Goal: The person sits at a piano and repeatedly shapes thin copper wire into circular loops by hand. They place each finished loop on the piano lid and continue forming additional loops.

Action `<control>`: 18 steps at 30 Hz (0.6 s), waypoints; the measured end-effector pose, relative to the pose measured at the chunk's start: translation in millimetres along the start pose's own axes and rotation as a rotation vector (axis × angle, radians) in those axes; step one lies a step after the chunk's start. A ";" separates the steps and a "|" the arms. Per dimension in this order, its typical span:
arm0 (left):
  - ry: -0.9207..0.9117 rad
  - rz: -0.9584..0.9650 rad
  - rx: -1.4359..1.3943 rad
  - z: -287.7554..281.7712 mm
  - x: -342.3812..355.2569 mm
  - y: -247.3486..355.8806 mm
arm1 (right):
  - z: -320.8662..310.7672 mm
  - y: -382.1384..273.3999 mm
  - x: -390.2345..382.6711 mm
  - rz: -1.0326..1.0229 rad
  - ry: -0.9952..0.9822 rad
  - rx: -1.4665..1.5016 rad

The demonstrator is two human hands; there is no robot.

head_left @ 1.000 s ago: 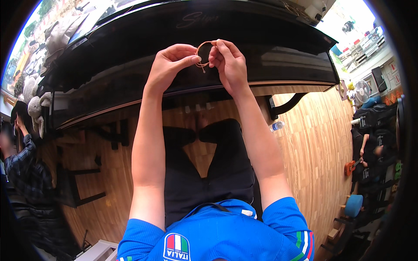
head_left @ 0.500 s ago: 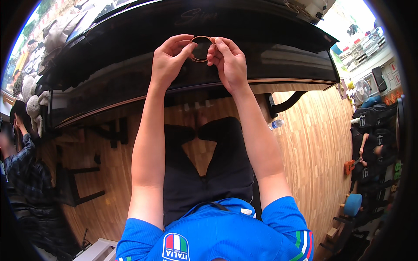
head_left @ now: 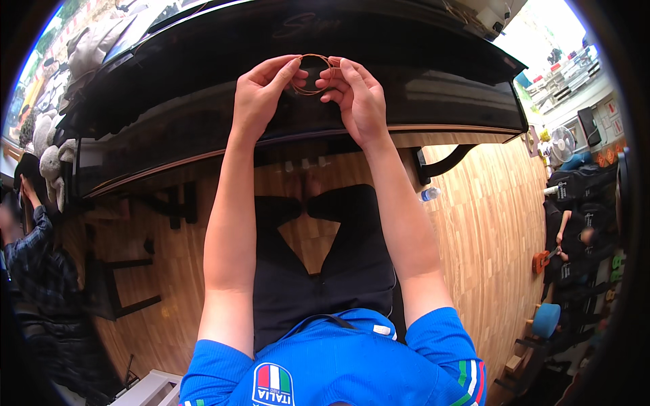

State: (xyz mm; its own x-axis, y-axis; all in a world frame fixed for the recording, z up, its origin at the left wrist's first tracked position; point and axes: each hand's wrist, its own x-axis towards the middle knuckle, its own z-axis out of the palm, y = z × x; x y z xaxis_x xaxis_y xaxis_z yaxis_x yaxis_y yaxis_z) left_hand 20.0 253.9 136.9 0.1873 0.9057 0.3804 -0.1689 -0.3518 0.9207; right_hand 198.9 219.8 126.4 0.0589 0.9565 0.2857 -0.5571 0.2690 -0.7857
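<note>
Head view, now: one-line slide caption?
Bare left hand and bare right hand hold a thin copper-coloured loop, a glossy black piano behind it.

The coil [head_left: 310, 93] is copper-coloured; the piano [head_left: 440, 91] glossy black. The shirt [head_left: 352, 369] is bright blue (green, white and red stripes mark one sleeve [head_left: 437, 335]), the trousers [head_left: 359, 250] black, the floor [head_left: 487, 223] streaked pale brown.

the left hand [head_left: 258, 95] and right hand [head_left: 362, 98] hide the sides of the coppery loop [head_left: 311, 93], its strands too fine to count. the lower edge cuts off the blue shirt [head_left: 352, 369]; a person's head [head_left: 9, 222] at far left is blurred.
</note>
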 end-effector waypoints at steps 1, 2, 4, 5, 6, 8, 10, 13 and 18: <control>0.010 0.004 -0.001 0.2 -0.2 0.0 | 0.4 -0.1 0.1 0.003 0.002 0.002; 0.019 0.009 -0.001 1.0 -1.2 0.7 | 2.1 0.0 -0.3 -0.017 0.012 -0.035; 0.038 0.020 -0.004 1.3 -0.4 1.1 | 6.8 1.2 -0.7 -0.057 0.034 -0.107; 0.049 0.024 -0.007 1.2 0.2 0.4 | 6.5 3.0 -0.3 -0.076 0.031 -0.130; 0.059 0.030 -0.009 1.2 0.4 -0.4 | 5.2 5.5 0.9 -0.096 0.027 -0.152; 0.061 0.022 -0.028 -0.2 1.0 -1.6 | 6.2 8.0 1.7 -0.118 0.043 -0.229; 0.067 0.024 -0.048 -1.3 0.9 -3.6 | 9.5 9.1 1.0 -0.124 0.081 -0.338; 0.098 0.069 -0.054 0.1 2.8 -6.9 | 9.7 9.1 4.0 -0.066 0.100 -0.403; 0.215 0.035 0.066 -0.3 2.8 -6.7 | -5.2 -11.4 32.2 -0.063 0.090 -0.665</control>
State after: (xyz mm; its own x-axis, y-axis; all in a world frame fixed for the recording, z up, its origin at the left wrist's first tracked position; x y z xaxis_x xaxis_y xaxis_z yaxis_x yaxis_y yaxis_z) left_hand 21.4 258.9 131.8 -0.0288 0.9199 0.3910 -0.1071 -0.3917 0.9138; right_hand 211.4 248.2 141.6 0.1595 0.9345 0.3181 0.0769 0.3095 -0.9478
